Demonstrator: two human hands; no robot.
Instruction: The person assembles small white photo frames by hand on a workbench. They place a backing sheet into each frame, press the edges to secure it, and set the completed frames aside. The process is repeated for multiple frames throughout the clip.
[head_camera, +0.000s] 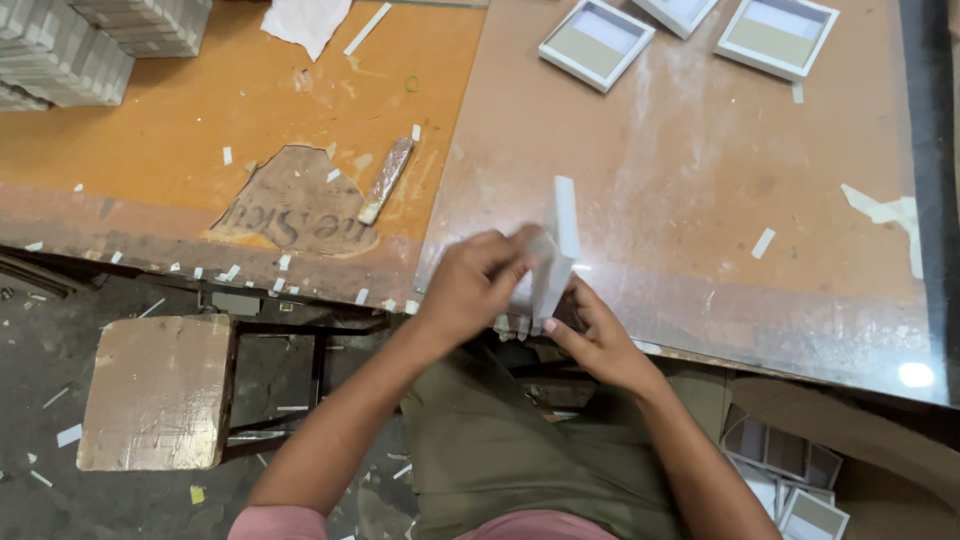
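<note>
A: What do the hands hold?

B: Both grip a small white box (556, 250), standing on edge at the near rim of the table (700, 180). The left hand (470, 285) closes over its left side; the right hand (595, 335) pinches it from below.

A: Anything else around?

B: Shallow white trays (597, 42) lie far right, a brush (387, 178) lies on the orange board (150, 130), and a wooden stool (157, 390) stands near left.

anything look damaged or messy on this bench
Yes. The orange tabletop has a torn patch where its surface has peeled off, exposing a brown layer. White paper scraps litter the bench and floor. Both hands hold a white box piece.
</note>
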